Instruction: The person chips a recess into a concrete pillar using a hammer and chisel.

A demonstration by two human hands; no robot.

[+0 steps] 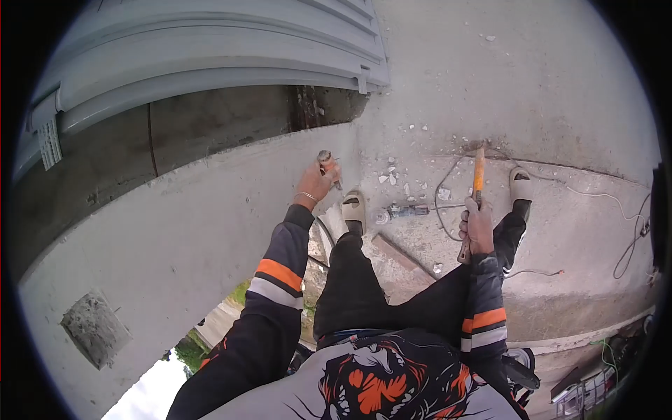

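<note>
My left hand [318, 183] is closed around a short chisel [324, 158] with a round, worn striking end and an orange part. The thin end of the chisel points down beside the grey wall [245, 164]. In my right hand [479, 227], closed on the lower handle, is a hammer [479, 175] with an orange shaft. Its head is at the far end, over the dusty corner of floor and wall, apart from the chisel. Between my feet lies a power tool [402, 211], apparently an angle grinder, with a cable.
White chips [390, 175] are scattered over the concrete floor [532, 259]. A flat strip [402, 255] lies by my legs. Loose cables [616, 199] run along the right. Above left is a grey shutter [210, 49]; lower left, the wall has a square recess [94, 329].
</note>
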